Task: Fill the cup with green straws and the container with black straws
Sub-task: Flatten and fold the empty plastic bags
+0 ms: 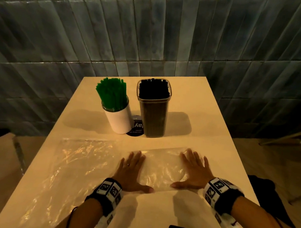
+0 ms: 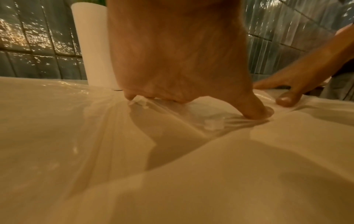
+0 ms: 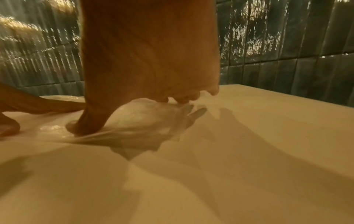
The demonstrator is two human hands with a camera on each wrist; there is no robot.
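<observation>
A white cup [image 1: 120, 120] packed with green straws [image 1: 111, 92] stands at the back of the table. To its right is a clear square container [image 1: 154, 117] full of black straws [image 1: 154, 89]. Nearer me, my left hand [image 1: 132, 170] and right hand [image 1: 194, 170] lie flat, fingers spread, pressing on an empty clear plastic bag [image 1: 161, 167]. In the left wrist view my left hand [image 2: 182, 60] presses the film with the thumb down, and the cup [image 2: 93, 45] shows behind it. My right hand [image 3: 149, 60] presses the bag [image 3: 141, 119] in the right wrist view.
A second, larger clear plastic bag [image 1: 64, 170] lies flat on the left half of the cream table [image 1: 207, 137]. A black round label [image 1: 135, 128] sits between cup and container. A tiled wall [image 1: 153, 32] stands behind the table.
</observation>
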